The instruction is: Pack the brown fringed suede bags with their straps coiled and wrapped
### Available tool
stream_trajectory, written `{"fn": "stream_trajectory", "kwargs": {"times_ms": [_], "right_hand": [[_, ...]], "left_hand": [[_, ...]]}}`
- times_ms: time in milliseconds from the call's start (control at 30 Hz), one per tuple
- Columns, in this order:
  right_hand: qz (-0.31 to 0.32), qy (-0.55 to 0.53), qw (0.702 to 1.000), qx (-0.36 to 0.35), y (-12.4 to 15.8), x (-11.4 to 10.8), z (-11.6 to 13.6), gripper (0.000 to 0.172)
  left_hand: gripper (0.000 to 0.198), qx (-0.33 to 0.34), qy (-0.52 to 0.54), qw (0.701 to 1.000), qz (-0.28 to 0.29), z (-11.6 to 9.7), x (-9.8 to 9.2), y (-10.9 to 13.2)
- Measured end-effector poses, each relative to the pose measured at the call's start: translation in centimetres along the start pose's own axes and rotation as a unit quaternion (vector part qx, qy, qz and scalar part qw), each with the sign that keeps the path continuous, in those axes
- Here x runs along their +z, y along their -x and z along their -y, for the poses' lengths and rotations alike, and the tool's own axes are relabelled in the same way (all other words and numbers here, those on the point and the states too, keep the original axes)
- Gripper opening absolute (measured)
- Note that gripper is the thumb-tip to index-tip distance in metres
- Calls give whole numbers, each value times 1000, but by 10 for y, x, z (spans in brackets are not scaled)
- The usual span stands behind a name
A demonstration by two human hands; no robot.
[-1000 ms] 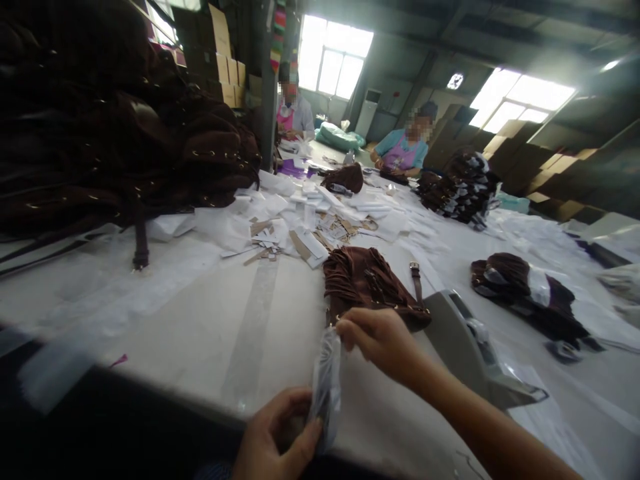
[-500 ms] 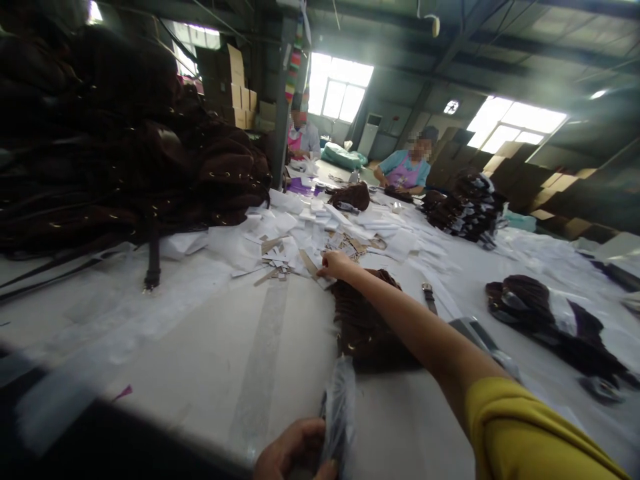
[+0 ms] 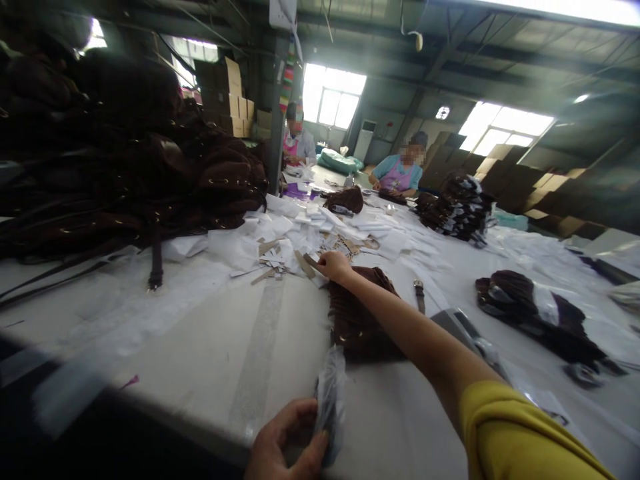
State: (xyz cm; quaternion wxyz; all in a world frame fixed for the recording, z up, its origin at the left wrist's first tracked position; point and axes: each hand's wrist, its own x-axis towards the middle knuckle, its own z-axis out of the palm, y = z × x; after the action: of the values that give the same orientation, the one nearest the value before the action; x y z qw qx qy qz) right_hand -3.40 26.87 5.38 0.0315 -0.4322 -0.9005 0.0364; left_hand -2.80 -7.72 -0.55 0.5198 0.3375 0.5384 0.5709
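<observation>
My left hand (image 3: 285, 440) grips a dark strap wrapped in clear plastic (image 3: 331, 393), low in the head view. The wrapped strap leads up to the lower edge of a dark brown gathered bag (image 3: 357, 327) lying on the table. My right hand (image 3: 335, 265) reaches across above this bag, its fingers pinched on the end of a narrow grey-brown cardboard strip (image 3: 311, 260). Just beyond that hand lie loose cardboard strips (image 3: 275, 257) and white paper sheets (image 3: 320, 220). A buckled strap end (image 3: 419, 293) lies right of the bag.
A large pile of brown bags (image 3: 200, 180) rises at the left. A grey tape dispenser-like object (image 3: 465, 337) and another part-wrapped bag (image 3: 535, 313) lie at the right. Two people work across the table (image 3: 200, 347), near a stack of bags (image 3: 457, 207).
The cardboard strip now stands out from my right fingers, a little raised off the others. My left hand has come slightly up in view with the wrapped strap. The view has shifted slightly.
</observation>
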Motion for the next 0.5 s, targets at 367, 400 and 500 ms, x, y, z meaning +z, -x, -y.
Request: {"fn": "stream_trajectory", "kwargs": {"times_ms": [367, 400, 500], "right_hand": [[-142, -136, 978, -65, 54, -39, -6, 27], [-160, -161, 971, -73, 65, -44, -5, 31], [-174, -306, 930, -104, 114, -60, -5, 38]], "left_hand": [[49, -19, 82, 995, -44, -6, 5, 4], [49, -27, 87, 994, -54, -8, 4, 5], [42, -47, 118, 990, -61, -16, -2, 4]]}}
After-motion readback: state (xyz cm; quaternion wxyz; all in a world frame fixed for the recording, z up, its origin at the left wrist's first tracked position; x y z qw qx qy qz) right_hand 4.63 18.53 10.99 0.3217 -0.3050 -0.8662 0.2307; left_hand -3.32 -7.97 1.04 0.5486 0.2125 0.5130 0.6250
